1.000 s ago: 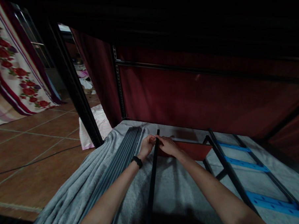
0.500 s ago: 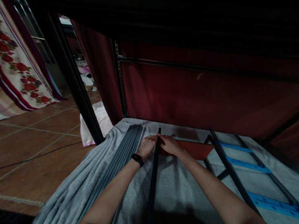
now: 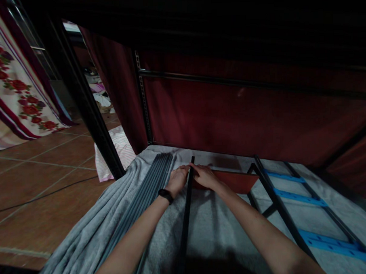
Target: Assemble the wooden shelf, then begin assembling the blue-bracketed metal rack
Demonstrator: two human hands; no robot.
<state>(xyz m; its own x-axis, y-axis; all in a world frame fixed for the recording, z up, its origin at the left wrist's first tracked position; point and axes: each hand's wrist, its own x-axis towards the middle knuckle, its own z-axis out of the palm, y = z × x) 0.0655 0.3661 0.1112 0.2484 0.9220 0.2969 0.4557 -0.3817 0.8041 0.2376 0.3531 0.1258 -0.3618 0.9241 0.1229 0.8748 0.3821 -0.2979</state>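
Observation:
Both hands meet near the far end of a long black bar [image 3: 186,217], which runs away from me across the grey blanket [image 3: 163,243]. My left hand [image 3: 178,180] is closed at the bar's left side, a black band on its wrist. From the right, my right hand [image 3: 204,177] is closed against the same bar, its thumb near the top edge. The fingertips are partly hidden. A reddish-brown board [image 3: 236,182] reaches rightward from behind my right hand. Left of my left hand lies a bundle of thin grey rods [image 3: 143,191].
A black frame [image 3: 280,205] with bright blue crosspieces [image 3: 299,196] lies on the right. A black post [image 3: 90,104] rises at the left edge of the bed, and a dark red curtain [image 3: 215,115] hangs behind. A cable [image 3: 49,194] crosses the tiled floor [image 3: 47,219].
The view has shifted slightly, so the surroundings sit a little further left. Both hands stay at the same spot on the black bar.

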